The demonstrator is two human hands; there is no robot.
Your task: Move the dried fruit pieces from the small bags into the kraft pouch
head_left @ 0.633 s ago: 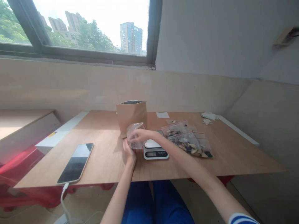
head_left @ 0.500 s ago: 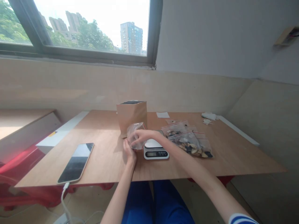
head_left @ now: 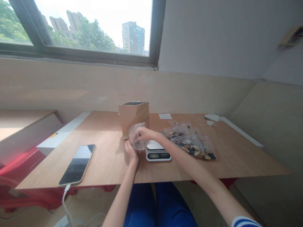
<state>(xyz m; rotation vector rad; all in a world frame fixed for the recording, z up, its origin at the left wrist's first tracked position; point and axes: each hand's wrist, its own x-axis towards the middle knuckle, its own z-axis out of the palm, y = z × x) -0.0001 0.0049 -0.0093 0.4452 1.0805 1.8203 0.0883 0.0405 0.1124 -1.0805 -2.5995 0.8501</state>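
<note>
Clear plastic bag (head_left: 141, 145), grasped low by the left hand (head_left: 132, 154), is before the upright brown paper pouch (head_left: 133, 115); whether the right hand (head_left: 146, 134), fingertips film-veiled, pinches anything, I cannot tell.

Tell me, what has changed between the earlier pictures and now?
The right hand has risen slightly at the mouth of the clear plastic bag; I can't tell whether it holds anything. No visible grasp or release. The left hand stays against the bag's lower side. The brown paper bag, scale, phone and filled bags stayed put.
</note>
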